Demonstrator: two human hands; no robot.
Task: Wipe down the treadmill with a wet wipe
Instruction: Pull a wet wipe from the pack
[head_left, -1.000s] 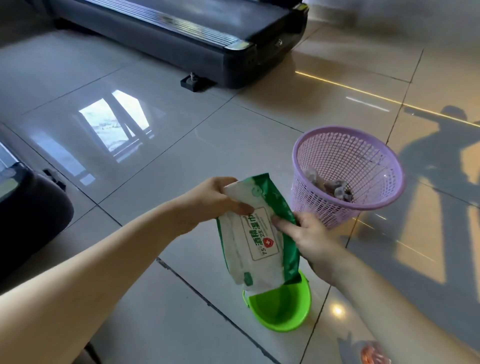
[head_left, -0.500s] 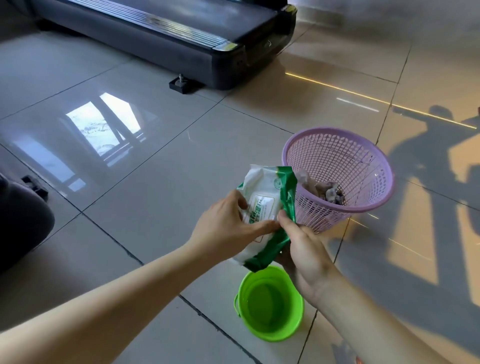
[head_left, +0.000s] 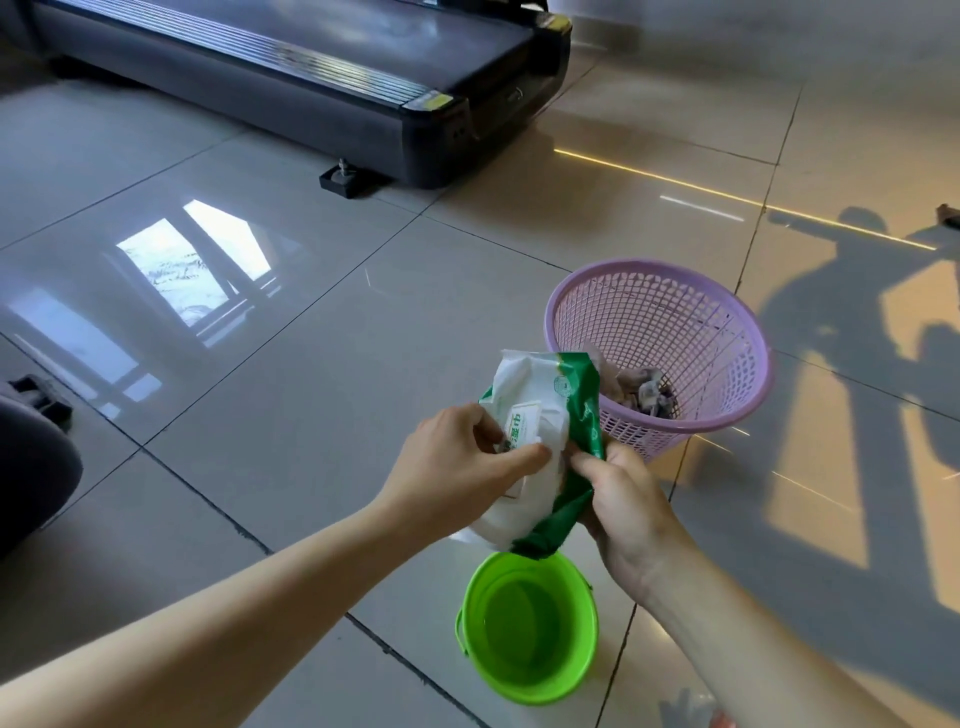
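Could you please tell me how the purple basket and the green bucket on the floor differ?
The purple basket has open mesh walls; the green bucket has solid ones. The basket holds crumpled scraps, while the bucket looks empty. The basket looks wider than the bucket. Both are round, open-topped and stand upright on the tiled floor.

Left hand (head_left: 457, 467), extended from seven o'clock, pinches a white-and-green plastic wet-wipe pack (head_left: 535, 395); right hand (head_left: 623, 499), extended from five o'clock, grips its green edge.
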